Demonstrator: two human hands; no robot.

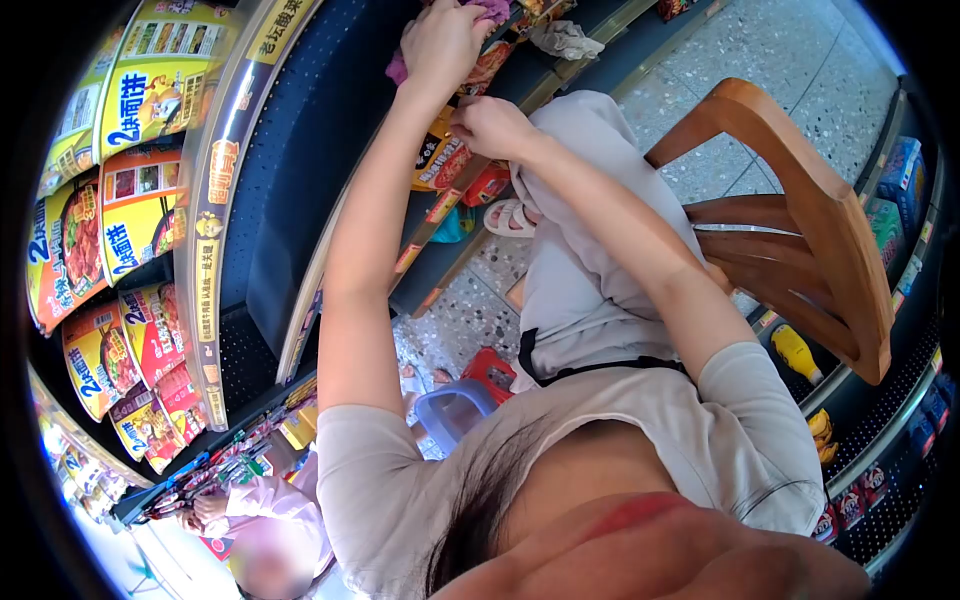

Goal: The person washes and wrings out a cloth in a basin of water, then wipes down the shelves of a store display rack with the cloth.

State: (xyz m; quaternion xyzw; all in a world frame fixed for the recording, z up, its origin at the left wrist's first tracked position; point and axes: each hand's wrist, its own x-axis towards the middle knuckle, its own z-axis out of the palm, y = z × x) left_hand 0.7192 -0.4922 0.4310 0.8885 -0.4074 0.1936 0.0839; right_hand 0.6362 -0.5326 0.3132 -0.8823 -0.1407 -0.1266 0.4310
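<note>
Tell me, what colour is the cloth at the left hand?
The cloth is pinkish purple; the head view shows it.

Single camera, on the wearer's head. Seen from where I stand, it faces forward and steeply down, along the wearer's own body. Grey shirt [545,405] very near, toward six o'clock. Left hand [440,50] and right hand [495,128] at arm's reach, about twelve. Wide lens: shelf strip [207,285] bows at nine; wooden chair [850,220] between two and three. Dark rounded border.
</note>
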